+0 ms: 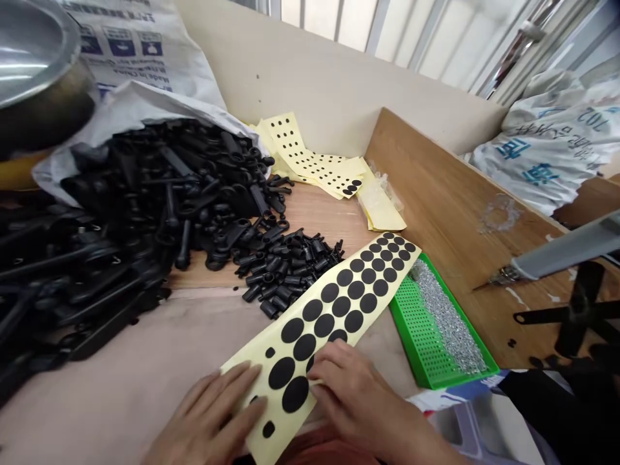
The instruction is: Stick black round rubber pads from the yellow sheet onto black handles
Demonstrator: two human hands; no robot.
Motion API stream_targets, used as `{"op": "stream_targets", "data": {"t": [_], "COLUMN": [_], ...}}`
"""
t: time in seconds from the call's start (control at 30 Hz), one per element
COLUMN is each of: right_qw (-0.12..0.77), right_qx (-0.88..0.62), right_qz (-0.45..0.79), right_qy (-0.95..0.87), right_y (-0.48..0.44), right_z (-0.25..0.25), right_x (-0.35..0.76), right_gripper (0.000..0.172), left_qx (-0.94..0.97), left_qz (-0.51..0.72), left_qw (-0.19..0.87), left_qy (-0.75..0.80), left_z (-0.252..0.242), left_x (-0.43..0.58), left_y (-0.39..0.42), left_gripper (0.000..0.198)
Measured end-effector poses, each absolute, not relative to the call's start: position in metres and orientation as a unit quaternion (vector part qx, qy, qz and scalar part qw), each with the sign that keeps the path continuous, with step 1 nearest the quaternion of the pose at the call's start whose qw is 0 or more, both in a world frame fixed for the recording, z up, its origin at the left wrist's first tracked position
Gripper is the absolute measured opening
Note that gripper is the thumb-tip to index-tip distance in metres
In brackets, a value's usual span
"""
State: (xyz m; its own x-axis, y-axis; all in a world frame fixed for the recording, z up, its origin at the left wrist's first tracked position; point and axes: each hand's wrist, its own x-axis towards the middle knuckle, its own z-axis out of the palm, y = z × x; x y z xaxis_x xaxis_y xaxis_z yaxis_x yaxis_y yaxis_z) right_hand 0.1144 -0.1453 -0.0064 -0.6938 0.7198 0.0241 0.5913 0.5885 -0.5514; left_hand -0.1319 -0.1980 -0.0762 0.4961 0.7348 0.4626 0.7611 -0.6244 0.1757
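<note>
The yellow dotted sheet point(329, 313) lies near centre, its long axis slanting from near left to far right, far end by the green tray point(426, 355). The left hand point(208, 413) rests on its left edge, fingers slightly apart; the right hand point(358, 387) curls narrowly at its right edge, any grip impossible to tell.

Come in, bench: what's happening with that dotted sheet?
Left fingers on the sheet. Right fingers at its large dots. Black parts alongside; green tray at far end.

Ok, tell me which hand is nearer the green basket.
Right. The right hand is on the dotted sheet, left of the green basket; the left hand is farther left, at the sheet's left edge.
</note>
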Motion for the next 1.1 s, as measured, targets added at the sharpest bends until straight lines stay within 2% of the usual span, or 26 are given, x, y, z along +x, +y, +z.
{"op": "stream_targets", "data": {"t": [0.13, 0.23, 0.3, 0.47, 0.73, 0.9, 1.1], "right_qw": [0.125, 0.135, 0.134, 0.149, 0.117, 0.141, 0.181], "right_qx": [-0.380, -0.391, -0.398, -0.384, -0.407, -0.393, -0.327], "right_qz": [0.150, 0.116, 0.130, 0.208, 0.147, 0.195, 0.194], "right_qy": [-0.904, -0.903, -0.898, -0.887, -0.894, -0.888, -0.907], "right_y": [-0.151, -0.156, -0.158, -0.159, -0.157, -0.159, -0.152], "right_z": [-0.035, -0.044, -0.044, -0.033, -0.041, -0.030, -0.057], "right_x": [0.100, 0.100, 0.100, 0.102, 0.100, 0.093, 0.104], "right_gripper": [0.010, 0.012, 0.013, 0.014, 0.015, 0.013, 0.017], "left_qx": [-0.861, -0.878, -0.874, -0.827, -0.824, -0.821, -0.820], "left_qz": [-0.245, -0.198, -0.177, -0.241, -0.266, -0.254, -0.330], "left_qw": [0.008, 0.030, 0.035, -0.002, -0.007, -0.005, 0.095], "left_qy": [-0.446, -0.435, -0.450, -0.507, -0.500, -0.511, -0.459], "left_z": [-0.066, -0.068, -0.072, -0.077, -0.076, -0.085, -0.081], "left_x": [-0.129, -0.110, -0.096, -0.081, -0.082, -0.076, -0.100], "left_y": [-0.200, -0.205, -0.207, -0.209, -0.208, -0.211, -0.204], "left_gripper": [0.034, 0.030, 0.026, 0.027, 0.025, 0.026, 0.023]}}
